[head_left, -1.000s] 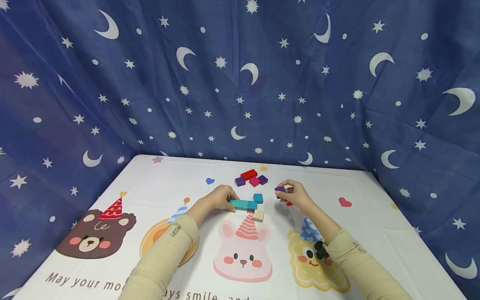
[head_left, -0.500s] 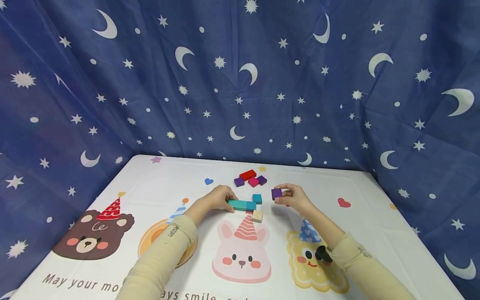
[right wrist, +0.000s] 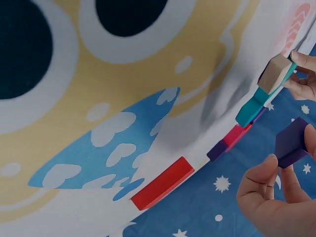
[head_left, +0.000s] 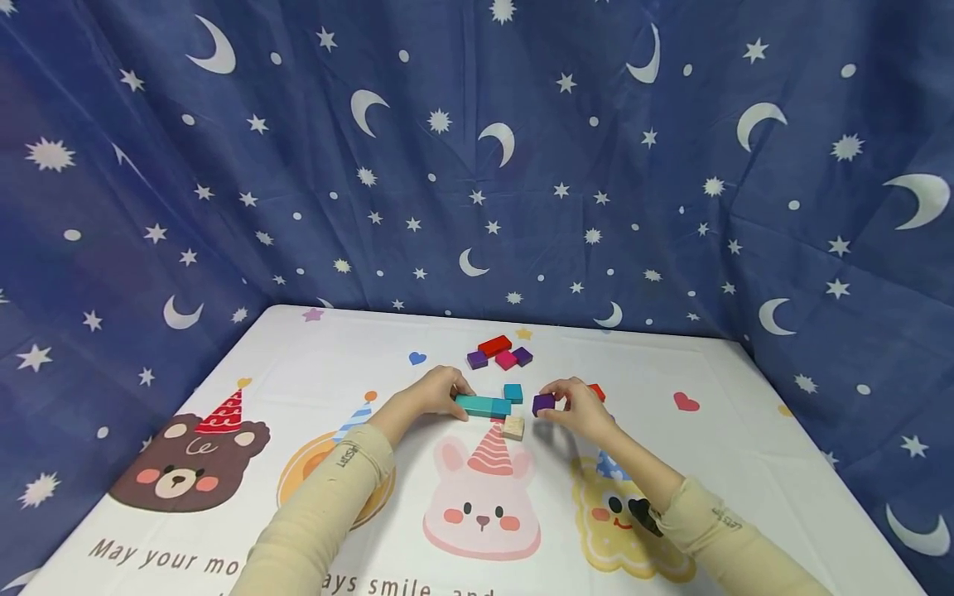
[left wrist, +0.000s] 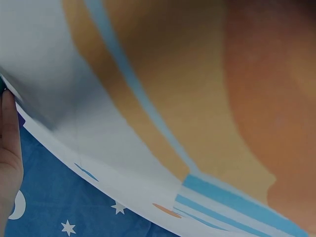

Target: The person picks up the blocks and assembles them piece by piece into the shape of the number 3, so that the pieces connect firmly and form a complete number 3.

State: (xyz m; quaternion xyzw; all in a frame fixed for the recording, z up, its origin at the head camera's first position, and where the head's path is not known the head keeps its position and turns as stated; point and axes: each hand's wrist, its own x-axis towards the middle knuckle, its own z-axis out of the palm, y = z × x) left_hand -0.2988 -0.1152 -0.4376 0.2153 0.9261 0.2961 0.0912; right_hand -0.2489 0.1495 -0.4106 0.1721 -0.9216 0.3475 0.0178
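My left hand [head_left: 438, 391] holds the left end of a long turquoise block [head_left: 474, 406] on the table, fingers behind and thumb in front. At that block's right end lies a blue block [head_left: 502, 407]. A small blue-teal block [head_left: 513, 393] sits just behind, and a pale wooden block [head_left: 513, 427] in front. To their right, my right hand [head_left: 585, 407] pinches a dark purple block [head_left: 544, 404] between thumb and fingers; the right wrist view shows the same purple block [right wrist: 292, 142] in the fingertips. Only a sliver of my left hand [left wrist: 9, 143] enters the left wrist view.
Farther back lie a red block [head_left: 495, 346], a pink block [head_left: 506, 360] and two purple blocks, one of them this purple block [head_left: 478, 360]. Another red block [head_left: 596, 392] is partly hidden behind my right hand. The white tablecloth [head_left: 358, 348] meets a blue curtain [head_left: 417, 281].
My right hand has moved left and toward the front with the purple block, nearer the blue blocks, and more of the red block behind it shows. My left hand has stayed in place.
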